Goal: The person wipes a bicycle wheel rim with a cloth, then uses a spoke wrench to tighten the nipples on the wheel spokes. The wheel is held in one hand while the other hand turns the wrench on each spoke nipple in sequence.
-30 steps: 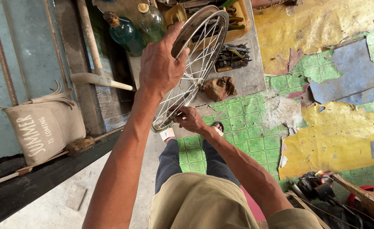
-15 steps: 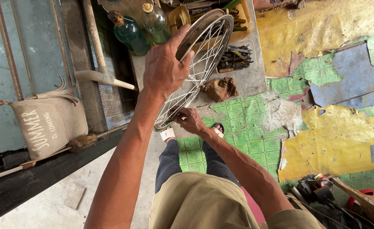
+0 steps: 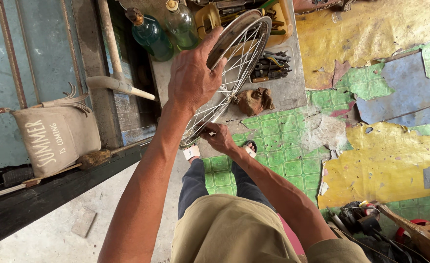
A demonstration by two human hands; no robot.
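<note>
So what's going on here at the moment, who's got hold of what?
A person stands looking down at a spoked bicycle wheel with no tyre on it. The left hand grips the upper rim, and the right hand is at the lower edge, fingers in among the spokes. Beyond the wheel, a grey slab holds a tray of tools, a brown rag and two glass bottles. The floor is worn green tile.

Beige lettered cloth bag (image 3: 56, 139) hangs at left
</note>
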